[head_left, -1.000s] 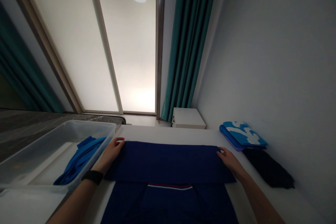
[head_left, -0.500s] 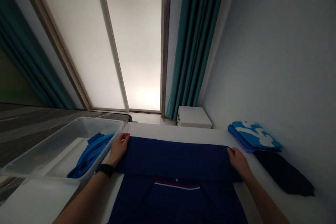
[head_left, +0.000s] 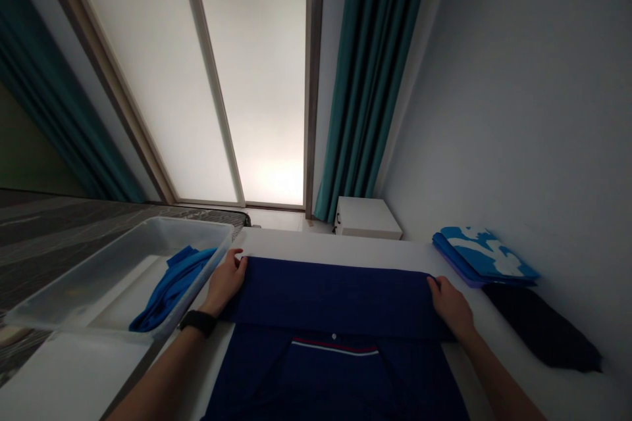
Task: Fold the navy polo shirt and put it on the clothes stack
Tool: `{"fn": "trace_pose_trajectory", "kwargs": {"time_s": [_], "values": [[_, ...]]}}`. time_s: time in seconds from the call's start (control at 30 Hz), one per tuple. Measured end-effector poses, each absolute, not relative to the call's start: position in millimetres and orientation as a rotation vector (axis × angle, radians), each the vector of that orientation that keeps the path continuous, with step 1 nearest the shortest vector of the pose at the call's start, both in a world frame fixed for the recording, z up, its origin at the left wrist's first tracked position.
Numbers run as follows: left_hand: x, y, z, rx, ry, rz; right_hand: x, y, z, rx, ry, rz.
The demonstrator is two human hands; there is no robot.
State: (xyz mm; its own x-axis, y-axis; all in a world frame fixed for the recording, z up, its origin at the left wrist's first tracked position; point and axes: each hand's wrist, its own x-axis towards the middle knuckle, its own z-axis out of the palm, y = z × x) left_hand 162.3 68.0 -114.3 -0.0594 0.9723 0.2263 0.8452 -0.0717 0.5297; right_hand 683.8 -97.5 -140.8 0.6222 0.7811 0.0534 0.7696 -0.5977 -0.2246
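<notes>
A dark navy polo shirt [head_left: 336, 299] lies spread in front of me, its far part folded over in a wide band. Below the band show a small white button and a red-and-white striped edge. My left hand [head_left: 227, 283], with a black band on its wrist, is at the band's far left corner; thumb and forefinger stand slightly apart there, the thumb beside the cloth. At the far right corner my right hand [head_left: 451, 306] pinches the shirt's edge between thumb and fingers.
Left of the shirt stands a clear plastic bin [head_left: 197, 227] with a blue garment [head_left: 172, 289] in it. On the white table [head_left: 316, 244], right side, are folded blue-and-white clothes [head_left: 486, 253] and a black cloth [head_left: 540, 329]. A white cabinet [head_left: 368, 216] stands beyond.
My left thumb and forefinger have parted a little at the shirt's corner. The right hand keeps its hold. The view has shifted slightly; the shirt lies as before.
</notes>
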Motion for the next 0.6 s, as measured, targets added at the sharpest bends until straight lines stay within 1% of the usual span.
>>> {"fn": "trace_pose_trajectory", "kwargs": {"time_s": [0.13,0.33,0.6], "values": [[160.9,59.9,-114.8,2.074,1.931,0.766,683.4,-92.8,-137.0,-2.651,-1.274,0.081],[162.1,63.3,-113.3,2.091,1.949,0.793,684.1,-88.0,-131.8,-2.668,-1.278,0.052],[160.4,67.9,-115.2,2.139,1.983,0.709,679.6,-94.9,-136.2,-2.692,-1.316,0.016]]}}
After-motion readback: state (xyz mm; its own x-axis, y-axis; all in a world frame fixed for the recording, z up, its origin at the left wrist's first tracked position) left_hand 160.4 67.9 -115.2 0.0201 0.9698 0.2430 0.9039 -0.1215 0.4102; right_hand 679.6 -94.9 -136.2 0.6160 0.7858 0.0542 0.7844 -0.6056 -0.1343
